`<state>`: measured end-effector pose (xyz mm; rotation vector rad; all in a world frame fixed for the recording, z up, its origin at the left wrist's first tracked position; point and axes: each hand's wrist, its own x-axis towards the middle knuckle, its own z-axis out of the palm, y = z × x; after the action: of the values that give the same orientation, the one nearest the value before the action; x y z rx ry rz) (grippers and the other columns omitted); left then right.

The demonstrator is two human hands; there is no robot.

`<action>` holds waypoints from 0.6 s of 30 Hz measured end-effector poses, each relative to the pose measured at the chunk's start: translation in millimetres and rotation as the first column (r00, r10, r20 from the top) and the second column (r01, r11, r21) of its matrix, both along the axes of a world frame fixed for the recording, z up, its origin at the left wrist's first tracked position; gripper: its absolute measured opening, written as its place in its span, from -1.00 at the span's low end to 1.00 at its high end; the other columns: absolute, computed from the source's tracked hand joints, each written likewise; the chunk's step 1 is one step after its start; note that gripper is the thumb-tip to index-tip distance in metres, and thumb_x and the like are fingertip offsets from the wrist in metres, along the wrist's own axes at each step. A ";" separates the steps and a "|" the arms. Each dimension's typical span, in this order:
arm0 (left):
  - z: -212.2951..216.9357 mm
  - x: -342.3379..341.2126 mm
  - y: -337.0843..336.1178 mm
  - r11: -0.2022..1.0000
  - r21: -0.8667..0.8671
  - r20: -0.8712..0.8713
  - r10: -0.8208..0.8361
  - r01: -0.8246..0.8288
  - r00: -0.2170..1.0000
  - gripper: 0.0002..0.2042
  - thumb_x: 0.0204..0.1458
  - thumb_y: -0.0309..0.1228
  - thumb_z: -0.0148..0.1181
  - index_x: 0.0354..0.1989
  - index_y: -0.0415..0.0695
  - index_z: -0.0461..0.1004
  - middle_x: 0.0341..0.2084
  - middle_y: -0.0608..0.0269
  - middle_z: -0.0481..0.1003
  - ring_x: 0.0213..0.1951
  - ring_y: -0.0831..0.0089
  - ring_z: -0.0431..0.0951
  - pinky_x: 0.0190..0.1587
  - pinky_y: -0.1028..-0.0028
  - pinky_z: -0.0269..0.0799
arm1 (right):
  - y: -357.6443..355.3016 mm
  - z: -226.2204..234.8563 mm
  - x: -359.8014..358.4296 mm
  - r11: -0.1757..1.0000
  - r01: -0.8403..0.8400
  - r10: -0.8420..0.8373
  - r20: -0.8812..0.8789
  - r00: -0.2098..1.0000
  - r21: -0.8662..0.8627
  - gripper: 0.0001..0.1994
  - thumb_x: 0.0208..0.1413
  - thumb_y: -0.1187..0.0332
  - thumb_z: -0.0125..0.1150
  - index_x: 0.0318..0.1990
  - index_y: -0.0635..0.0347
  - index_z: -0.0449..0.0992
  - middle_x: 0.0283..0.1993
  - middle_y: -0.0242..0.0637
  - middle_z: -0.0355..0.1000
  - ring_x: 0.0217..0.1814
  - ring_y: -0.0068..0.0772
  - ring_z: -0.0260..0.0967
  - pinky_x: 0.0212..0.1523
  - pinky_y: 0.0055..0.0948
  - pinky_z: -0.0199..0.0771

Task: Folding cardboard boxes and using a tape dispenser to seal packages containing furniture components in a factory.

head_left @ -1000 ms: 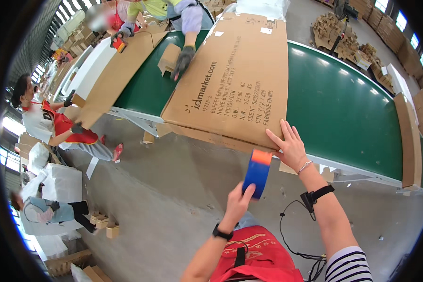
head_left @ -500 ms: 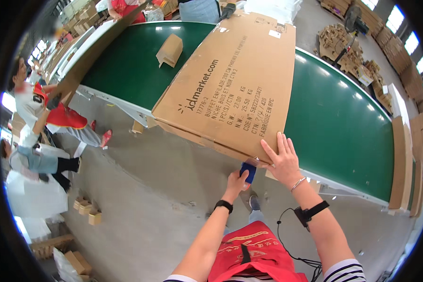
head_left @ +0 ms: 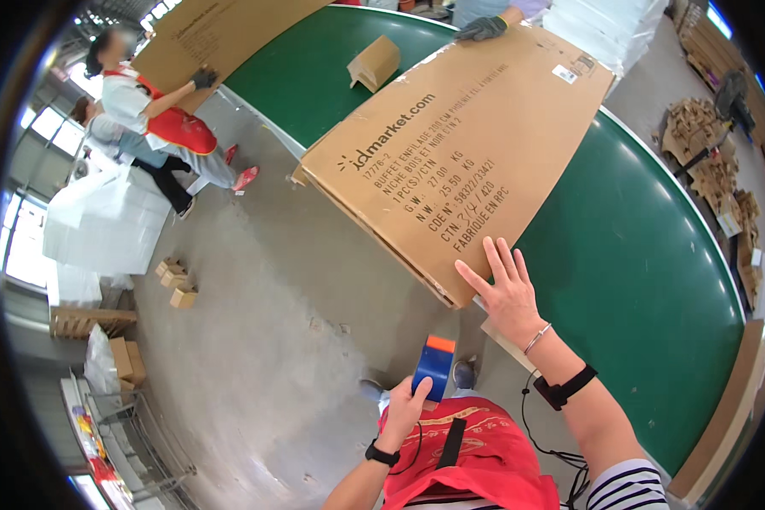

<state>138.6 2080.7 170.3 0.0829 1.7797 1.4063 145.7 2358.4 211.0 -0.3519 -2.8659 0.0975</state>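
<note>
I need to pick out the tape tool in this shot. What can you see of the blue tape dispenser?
The tape dispenser is blue with an orange top end, seemingly plastic. It stands roughly upright in the left hand, which grips its lower part, close to the person's red apron. It is below the big cardboard box, not touching it.

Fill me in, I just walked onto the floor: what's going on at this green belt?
A person presses their right hand flat on the near corner of a large flat cardboard carton lying on the green conveyor belt. Their left hand holds a blue tape dispenser below the belt's edge. At the far end, a co-worker's gloved hand rests on the carton.
</note>
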 end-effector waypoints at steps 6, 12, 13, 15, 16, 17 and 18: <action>44.3 -0.7 36.5 0.941 0.336 -0.298 0.139 -0.032 0.945 -0.71 0.23 -0.26 0.20 -0.16 -0.29 0.48 -0.50 0.37 0.52 -0.51 0.70 0.41 -0.41 0.60 0.36 | 27.1 10.9 4.5 0.973 -0.113 0.115 -0.004 0.993 -0.201 -0.35 -0.02 0.58 0.14 0.27 -0.26 0.41 0.48 -0.14 0.06 0.52 0.02 -0.03 0.47 0.07 -0.02; 19.3 8.7 46.0 0.927 0.362 -0.194 0.176 -0.097 0.965 -0.69 0.25 -0.22 0.19 -0.16 -0.29 0.48 -0.49 0.41 0.47 -0.44 0.69 0.30 -0.38 0.59 0.29 | 30.1 9.1 -4.4 0.925 -0.018 0.039 0.047 0.998 -0.379 -0.55 0.21 0.09 0.16 0.27 -0.23 0.42 0.53 -0.18 -0.01 0.57 -0.03 -0.15 0.51 0.09 -0.22; 23.5 10.8 47.3 0.931 0.357 -0.208 0.161 -0.079 0.965 -0.69 0.25 -0.22 0.18 -0.17 -0.29 0.48 -0.47 0.40 0.47 -0.40 0.69 0.31 -0.35 0.57 0.31 | 29.6 10.3 -6.5 0.928 0.019 0.009 0.073 0.997 -0.373 -0.49 0.19 -0.05 0.18 0.28 -0.24 0.41 0.53 -0.17 -0.03 0.58 -0.02 -0.19 0.50 0.13 -0.27; 21.7 10.1 47.0 0.935 0.349 -0.228 0.155 -0.068 0.961 -0.69 0.25 -0.22 0.18 -0.17 -0.29 0.48 -0.47 0.40 0.47 -0.40 0.68 0.32 -0.34 0.57 0.32 | 22.5 16.7 -13.3 0.931 0.027 0.003 0.083 0.997 -0.363 -0.42 0.12 -0.11 0.23 0.29 -0.26 0.40 0.54 -0.16 -0.04 0.59 -0.01 -0.22 0.49 0.18 -0.29; 20.3 10.8 45.7 0.938 0.342 -0.248 0.143 -0.052 0.958 -0.69 0.25 -0.23 0.18 -0.16 -0.30 0.47 -0.47 0.40 0.47 -0.40 0.68 0.33 -0.34 0.57 0.33 | 19.6 19.2 -15.4 0.935 0.040 -0.008 0.091 0.996 -0.352 -0.35 0.04 -0.18 0.27 0.30 -0.29 0.38 0.54 -0.16 -0.06 0.60 0.00 -0.25 0.48 0.24 -0.32; 19.0 12.7 43.4 0.940 0.338 -0.241 0.141 -0.053 0.960 -0.69 0.25 -0.23 0.18 -0.16 -0.30 0.47 -0.47 0.40 0.47 -0.40 0.68 0.33 -0.34 0.57 0.33 | 18.3 19.8 -15.5 0.934 0.044 -0.009 0.099 0.995 -0.355 -0.35 0.04 -0.18 0.27 0.30 -0.29 0.38 0.54 -0.16 -0.06 0.60 0.00 -0.25 0.48 0.24 -0.32; 17.6 14.6 40.8 0.955 0.293 -0.244 0.121 -0.046 0.962 -0.70 0.25 -0.24 0.18 -0.16 -0.30 0.47 -0.46 0.39 0.48 -0.39 0.67 0.34 -0.32 0.58 0.34 | 17.9 19.7 -15.4 0.943 0.045 -0.013 0.097 0.995 -0.331 -0.31 0.00 -0.21 0.29 0.32 -0.32 0.36 0.55 -0.15 -0.08 0.60 0.01 -0.27 0.47 0.26 -0.34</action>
<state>153.2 2121.5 187.9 0.3636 1.7922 1.7757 130.3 2376.4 230.7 -0.4738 -2.9314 0.5807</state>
